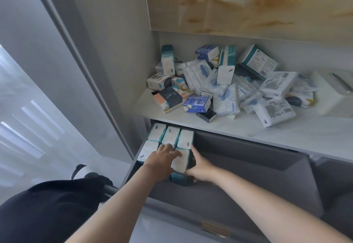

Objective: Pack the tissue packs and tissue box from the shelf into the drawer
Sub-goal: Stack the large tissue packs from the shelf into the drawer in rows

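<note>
At the back left corner of the open drawer (248, 166), both hands are seating one white and teal tissue pack (181, 161) into the second row of upright packs. The left hand (162, 161) lies flat over the tops of the packs nearest that corner, its fingers (172, 152) spread and pressing down rather than closed around anything. The right hand (200, 168) cups the pack's free side, fingers loosely open against the wrapper, so the pack is steadied between the two hands and not pinched. Five packs stand in the corner block already, three against the drawer's back wall and the rest in front of them. To do this well, I would push the pack sideways until it touches its neighbour, then press it down level with the others, since soft wrappers bulge and a tilted pack would probably steal room from the next one. Most of the drawer away from that corner is bare grey floor, so keeping tight, square rows matters now. Above the drawer, the shelf (286, 134) holds a loose heap of tissue packs (225, 86), and the white tissue box (332, 92) sits at the heap's right end, so most of the packing appears yet to be done.
</note>
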Demonstrator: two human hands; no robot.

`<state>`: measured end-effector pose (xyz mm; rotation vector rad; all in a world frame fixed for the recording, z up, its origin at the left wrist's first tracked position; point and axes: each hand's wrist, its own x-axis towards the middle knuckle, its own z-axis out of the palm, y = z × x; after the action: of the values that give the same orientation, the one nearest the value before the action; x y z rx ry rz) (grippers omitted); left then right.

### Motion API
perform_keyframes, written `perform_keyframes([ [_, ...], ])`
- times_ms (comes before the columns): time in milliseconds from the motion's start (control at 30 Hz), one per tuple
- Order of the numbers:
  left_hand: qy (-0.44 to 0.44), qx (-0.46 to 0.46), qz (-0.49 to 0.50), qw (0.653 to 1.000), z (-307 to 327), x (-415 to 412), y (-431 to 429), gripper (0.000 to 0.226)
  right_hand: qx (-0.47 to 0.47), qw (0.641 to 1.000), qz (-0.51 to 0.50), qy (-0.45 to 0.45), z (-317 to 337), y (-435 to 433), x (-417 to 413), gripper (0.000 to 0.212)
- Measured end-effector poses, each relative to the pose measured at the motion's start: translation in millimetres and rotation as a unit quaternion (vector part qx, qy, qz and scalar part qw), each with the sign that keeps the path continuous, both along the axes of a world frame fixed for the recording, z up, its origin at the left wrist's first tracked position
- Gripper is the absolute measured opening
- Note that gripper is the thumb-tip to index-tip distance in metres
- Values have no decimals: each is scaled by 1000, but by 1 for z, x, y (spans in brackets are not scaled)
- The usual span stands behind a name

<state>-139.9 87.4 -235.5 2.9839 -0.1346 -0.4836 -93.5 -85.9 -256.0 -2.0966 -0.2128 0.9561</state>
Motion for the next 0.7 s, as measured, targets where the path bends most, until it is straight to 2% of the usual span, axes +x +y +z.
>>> perform_keyframes([
  [100, 21, 7, -2, 1000, 5, 3, -3, 62, -34, 998, 41, -30, 8, -10, 10, 101],
  [233, 13, -8, 2, 1000, 26, 13, -7, 59, -84, 982, 88, -145, 42, -27, 33, 76],
  [400, -84, -126, 69, 986, 74, 59, -24, 44, -60, 951, 8, -303, 101, -51, 84, 46],
  [467, -123, -145, 75, 979, 92, 86, -37, 42, -47, 932, -20, -358, 123, -64, 108, 38],
  [567, -155, -164, 72, 972, 117, 129, -59, 43, -38, 915, -42, -400, 144, -86, 143, 40],
  [700, -190, -207, 101, 954, 142, 184, -90, 52, -28, 919, -57, -390, 145, -103, 188, 61],
])
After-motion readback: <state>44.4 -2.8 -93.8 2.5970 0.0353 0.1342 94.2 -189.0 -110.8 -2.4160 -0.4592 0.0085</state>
